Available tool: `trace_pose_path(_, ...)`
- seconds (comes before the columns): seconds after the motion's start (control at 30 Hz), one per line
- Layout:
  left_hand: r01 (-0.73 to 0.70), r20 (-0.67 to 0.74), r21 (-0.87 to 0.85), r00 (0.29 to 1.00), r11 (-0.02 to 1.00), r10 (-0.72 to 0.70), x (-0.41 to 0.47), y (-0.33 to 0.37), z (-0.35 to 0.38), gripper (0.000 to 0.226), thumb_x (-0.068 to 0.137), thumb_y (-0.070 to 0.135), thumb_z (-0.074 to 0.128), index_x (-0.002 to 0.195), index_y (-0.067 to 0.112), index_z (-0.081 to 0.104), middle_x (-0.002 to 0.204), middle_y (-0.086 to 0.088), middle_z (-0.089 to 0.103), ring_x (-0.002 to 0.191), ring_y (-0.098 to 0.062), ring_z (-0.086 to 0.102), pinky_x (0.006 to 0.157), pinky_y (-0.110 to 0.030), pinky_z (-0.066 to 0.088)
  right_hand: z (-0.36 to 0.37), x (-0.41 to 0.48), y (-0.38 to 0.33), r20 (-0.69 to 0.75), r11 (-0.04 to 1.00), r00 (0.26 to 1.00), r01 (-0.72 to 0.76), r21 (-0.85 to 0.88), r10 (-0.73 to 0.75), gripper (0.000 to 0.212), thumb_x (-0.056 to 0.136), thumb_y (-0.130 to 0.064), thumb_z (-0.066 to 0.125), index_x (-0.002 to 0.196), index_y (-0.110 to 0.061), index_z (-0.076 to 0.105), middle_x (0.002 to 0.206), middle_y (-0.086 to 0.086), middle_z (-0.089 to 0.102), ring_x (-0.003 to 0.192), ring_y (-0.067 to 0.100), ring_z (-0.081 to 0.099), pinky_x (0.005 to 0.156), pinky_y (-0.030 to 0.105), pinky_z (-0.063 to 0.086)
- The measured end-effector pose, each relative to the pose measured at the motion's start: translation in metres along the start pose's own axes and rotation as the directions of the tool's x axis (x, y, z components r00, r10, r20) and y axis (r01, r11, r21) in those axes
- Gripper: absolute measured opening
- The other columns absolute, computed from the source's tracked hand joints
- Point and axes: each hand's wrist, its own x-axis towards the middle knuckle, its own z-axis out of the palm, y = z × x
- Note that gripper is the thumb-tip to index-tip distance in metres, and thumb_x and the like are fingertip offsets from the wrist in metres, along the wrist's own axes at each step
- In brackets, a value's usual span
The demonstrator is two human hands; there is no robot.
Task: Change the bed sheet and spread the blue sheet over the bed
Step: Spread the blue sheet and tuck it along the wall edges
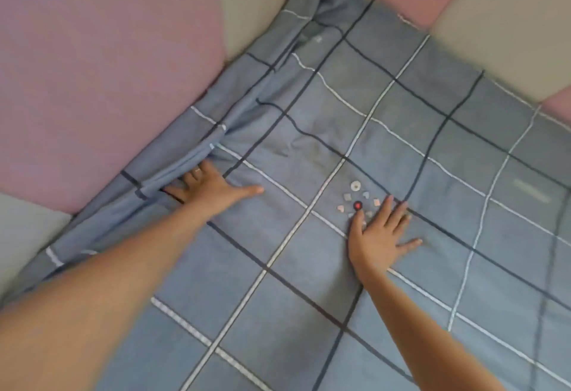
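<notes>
Head view: the blue sheet (355,131) is seen spread over most of the bed, its checked pattern lying mostly flat in the middle and on the right. Along the left edge, next to the padded wall (102,66), the cloth is gathered into a long folded ridge (191,162) that runs up to the far corner.

The left hand (207,188) is laid at the foot of this ridge. The thumb is stretched out flat on the sheet, and the fingertips are pushed under the fold, so it cannot be told whether cloth is pinched or only pressed. The right hand (378,236) is open, palm down, fingers spread, nothing grasped. It rests just beside a small printed motif (360,202), w/ the fingertips touching it.

Risks, as a judgement: if the ridge is pushed toward the wall w/o the middle being held down, the flat part may be dragged and new wrinkles made near the motif. If the fold is tucked as it is, a doubled layer may stay along the edge. The far corner looks bunched and may be pulled off.

Hidden or unclear: the mattress, the gap betw. bed and wall, the near and right sides of the bed, and the left fingertips. The picture is a bit blurred, esp. at the edges.
</notes>
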Motion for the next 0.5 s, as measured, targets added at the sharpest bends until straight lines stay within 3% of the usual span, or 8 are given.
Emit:
trace_pose_path(0.1, -0.158, 0.084, 0.085, 0.985, 0.984, 0.150, 0.046, 0.040, -0.008, 0.158, 0.043, 0.076, 0.075, 0.146, 0.008, -0.024, 0.157, -0.016, -0.015, 0.146, -0.031, -0.003, 0.117, -0.048, 0.003, 0.008, 0.076, -0.033, -0.009, 0.951, 0.961, 0.273, -0.148, -0.277, 0.064, 0.088, -0.051, 0.012, 0.151, -0.038, 0.008, 0.160, -0.004, 0.001, 0.147, 0.029, 0.000, 0.106, 0.066, -0.010)
trace_pose_path(0.17, -0.186, 0.104, 0.096, 0.979, 0.978, 0.176, 0.068, 0.052, -0.002, 0.161, 0.040, 0.069, 0.082, 0.145, 0.009, -0.025, 0.157, -0.013, -0.016, 0.147, -0.029, -0.003, 0.118, -0.044, 0.005, 0.011, 0.131, -0.054, -0.030, 0.899, 0.917, 0.382, -0.214, -0.397, 0.063, 0.088, -0.052, 0.010, 0.150, -0.040, 0.007, 0.160, -0.006, 0.001, 0.147, 0.030, 0.000, 0.107, 0.066, -0.009)
trace_pose_path(0.37, -0.187, 0.262, 0.140, 0.954, 0.972, 0.146, 0.086, 0.050, -0.010, 0.163, 0.044, 0.060, 0.083, 0.136, 0.006, -0.040, 0.153, -0.013, -0.029, 0.145, -0.023, -0.016, 0.117, -0.033, -0.003, 0.001, 0.236, -0.096, -0.048, 0.742, 0.759, 0.618, -0.259, -0.649, 0.063, 0.090, -0.050, 0.017, 0.151, -0.035, 0.012, 0.160, -0.003, 0.011, 0.146, 0.030, 0.010, 0.111, 0.066, -0.002)
trace_pose_path(0.5, -0.164, 0.316, 0.135, 0.942, 0.977, 0.114, 0.088, 0.058, -0.011, 0.162, 0.045, 0.059, 0.083, 0.134, 0.007, -0.043, 0.152, -0.011, -0.031, 0.144, -0.022, -0.018, 0.117, -0.033, -0.004, -0.003, 0.255, -0.096, -0.049, 0.698, 0.711, 0.671, -0.249, -0.701, 0.065, 0.088, -0.044, 0.022, 0.151, -0.033, 0.017, 0.158, -0.003, 0.018, 0.145, 0.028, 0.018, 0.112, 0.064, 0.001)
